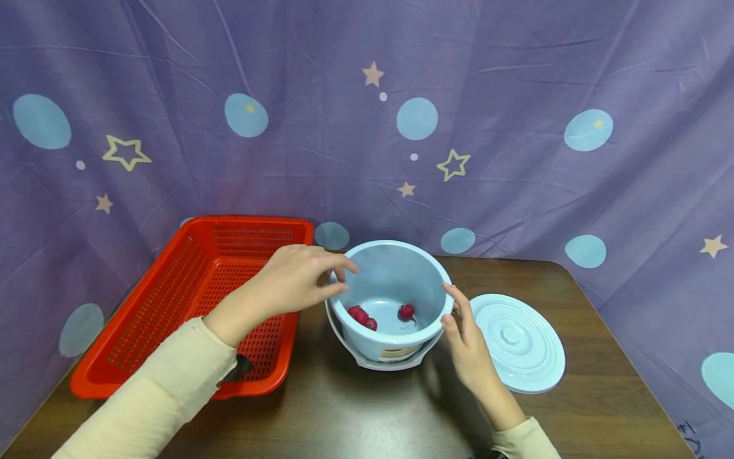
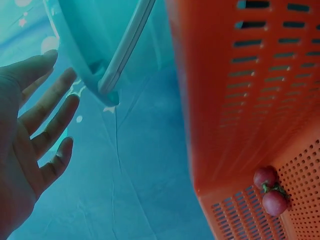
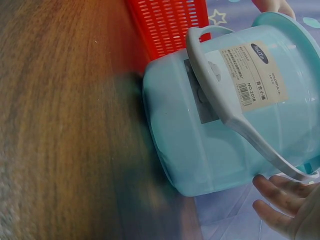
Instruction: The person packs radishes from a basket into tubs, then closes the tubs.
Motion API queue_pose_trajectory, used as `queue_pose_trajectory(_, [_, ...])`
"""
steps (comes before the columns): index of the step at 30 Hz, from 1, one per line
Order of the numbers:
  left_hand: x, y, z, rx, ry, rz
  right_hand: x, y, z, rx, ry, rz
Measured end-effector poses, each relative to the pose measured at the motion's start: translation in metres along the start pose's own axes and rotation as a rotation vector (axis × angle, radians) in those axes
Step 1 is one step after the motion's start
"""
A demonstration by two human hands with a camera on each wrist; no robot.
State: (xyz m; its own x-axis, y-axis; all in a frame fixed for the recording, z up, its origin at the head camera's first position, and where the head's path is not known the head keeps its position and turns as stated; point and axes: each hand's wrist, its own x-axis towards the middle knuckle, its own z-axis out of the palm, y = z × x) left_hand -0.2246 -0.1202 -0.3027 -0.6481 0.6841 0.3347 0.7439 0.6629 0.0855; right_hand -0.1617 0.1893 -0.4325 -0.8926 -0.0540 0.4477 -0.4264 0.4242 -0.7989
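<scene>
A light blue plastic bucket (image 1: pixel 390 258) stands upright on the table, its pale handle (image 3: pixel 220 102) folded down along the front. Inside lie red radishes: one radish (image 1: pixel 406 312) with a thin root at the right, and others (image 1: pixel 359 314) by the left wall. My left hand (image 1: pixel 295 277) hovers at the bucket's left rim, fingers loosely spread and holding nothing; a gap separates it from the bucket in the left wrist view. At the right rim is my right hand (image 1: pixel 469 347), its fingers extended, fingertips right at the bucket's outer wall.
A red slotted basket (image 1: pixel 258 220) stands at the left, with two radishes (image 2: pixel 272 192) in a corner and a dark object (image 1: pixel 239 368) near its front. The round blue lid (image 1: pixel 539 338) lies flat at the right. A purple patterned curtain (image 1: pixel 344 146) hangs behind the table.
</scene>
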Motion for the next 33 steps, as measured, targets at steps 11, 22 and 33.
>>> queue_pose_trajectory(11, [-0.008, -0.024, -0.019, 0.011, 0.042, -0.094, -0.001, -0.001, -0.001, -0.004, -0.003, 0.008])
queue_pose_trajectory(22, [-0.018, -0.059, -0.015, -0.02, -0.003, -0.231, -0.001, 0.0, 0.0, 0.018, -0.005, -0.015])
queue_pose_trajectory(33, [-0.028, -0.091, 0.001, -0.064, -0.059, -0.368, 0.0, 0.001, 0.0, 0.025, -0.007, -0.017])
